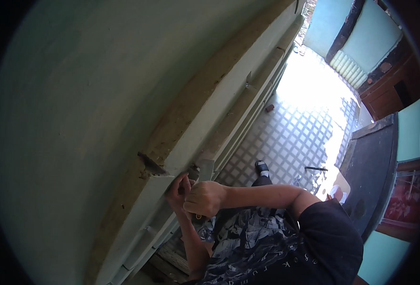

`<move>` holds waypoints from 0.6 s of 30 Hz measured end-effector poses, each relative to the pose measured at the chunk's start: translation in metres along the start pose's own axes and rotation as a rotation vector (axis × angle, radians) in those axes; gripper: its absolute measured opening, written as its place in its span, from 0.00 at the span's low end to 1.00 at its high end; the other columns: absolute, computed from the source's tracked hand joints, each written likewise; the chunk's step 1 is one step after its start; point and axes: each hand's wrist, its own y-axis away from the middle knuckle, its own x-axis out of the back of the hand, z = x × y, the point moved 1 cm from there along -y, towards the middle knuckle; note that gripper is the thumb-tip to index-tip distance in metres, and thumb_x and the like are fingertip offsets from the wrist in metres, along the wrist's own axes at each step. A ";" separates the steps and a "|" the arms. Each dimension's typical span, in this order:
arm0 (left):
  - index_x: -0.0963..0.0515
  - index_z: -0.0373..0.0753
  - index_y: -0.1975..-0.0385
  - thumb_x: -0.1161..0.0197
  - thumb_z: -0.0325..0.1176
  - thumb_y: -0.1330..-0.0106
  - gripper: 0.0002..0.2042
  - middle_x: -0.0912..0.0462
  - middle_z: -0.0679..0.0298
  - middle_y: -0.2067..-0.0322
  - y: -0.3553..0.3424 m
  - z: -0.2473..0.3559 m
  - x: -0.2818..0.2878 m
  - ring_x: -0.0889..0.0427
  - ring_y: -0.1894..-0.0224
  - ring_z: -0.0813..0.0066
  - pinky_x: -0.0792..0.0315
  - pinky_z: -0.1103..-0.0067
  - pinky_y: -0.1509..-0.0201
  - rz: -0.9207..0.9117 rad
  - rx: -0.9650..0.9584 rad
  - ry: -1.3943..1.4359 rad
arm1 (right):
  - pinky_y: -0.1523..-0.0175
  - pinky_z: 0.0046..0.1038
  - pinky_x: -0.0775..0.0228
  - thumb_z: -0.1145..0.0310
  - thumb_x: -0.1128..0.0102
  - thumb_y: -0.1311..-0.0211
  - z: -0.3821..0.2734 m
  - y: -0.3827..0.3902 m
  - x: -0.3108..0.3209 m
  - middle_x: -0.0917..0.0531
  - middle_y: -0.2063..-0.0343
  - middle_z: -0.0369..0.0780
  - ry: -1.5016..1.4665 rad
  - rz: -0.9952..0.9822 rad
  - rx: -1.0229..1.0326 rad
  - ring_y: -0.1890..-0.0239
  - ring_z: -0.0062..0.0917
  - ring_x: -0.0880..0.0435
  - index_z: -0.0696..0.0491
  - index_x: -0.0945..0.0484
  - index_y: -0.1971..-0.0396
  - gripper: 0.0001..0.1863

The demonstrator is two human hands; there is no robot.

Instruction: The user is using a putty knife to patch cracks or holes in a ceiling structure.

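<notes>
My left hand (pixel 178 192) is raised against the pale wooden ledge (pixel 172 164), its fingertips bent close together near a notch in the boards; whether they hold anything is hidden. My right hand (pixel 204 198) is closed in a fist just in front of it, round a tool mostly hidden by the fingers, with a small yellow loop (pixel 198 216) showing below. A small dark metal piece (pixel 194 169) sits in a gap just above my fingers. A dark slot (pixel 150 164) cuts the worn upper board.
My sandalled foot (pixel 262 166) stands on the checked tile floor (pixel 290 128). A dark board (pixel 373 156) stands at the right, with a dark bar (pixel 316 168) and a pale board (pixel 335 180) beside it. A small reddish object (pixel 269 108) lies by the ledge; a wooden door (pixel 385 95) is beyond.
</notes>
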 end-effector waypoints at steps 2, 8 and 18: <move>0.19 0.37 0.60 0.39 0.26 0.37 0.08 0.20 0.65 0.74 0.005 -0.008 0.001 0.24 0.73 0.82 0.30 0.81 0.69 -0.008 0.108 0.008 | 0.71 0.34 0.27 0.60 0.31 0.71 0.015 0.004 0.007 0.24 0.80 0.37 0.048 -0.008 -0.010 0.75 0.34 0.19 0.49 0.29 0.75 0.21; 0.19 0.36 0.60 0.39 0.26 0.37 0.08 0.24 0.68 0.76 -0.006 0.022 -0.004 0.27 0.74 0.82 0.31 0.83 0.69 0.012 -0.173 -0.103 | 0.73 0.34 0.27 0.60 0.29 0.70 0.017 0.000 0.012 0.22 0.77 0.36 0.021 -0.016 -0.083 0.74 0.32 0.18 0.50 0.27 0.74 0.21; 0.19 0.36 0.62 0.38 0.27 0.36 0.06 0.27 0.70 0.80 -0.009 0.019 -0.004 0.31 0.79 0.85 0.37 0.87 0.76 0.035 -0.186 -0.149 | 0.74 0.31 0.30 0.56 0.34 0.64 0.029 -0.002 0.031 0.25 0.80 0.34 0.069 0.044 -0.138 0.76 0.29 0.21 0.48 0.26 0.74 0.16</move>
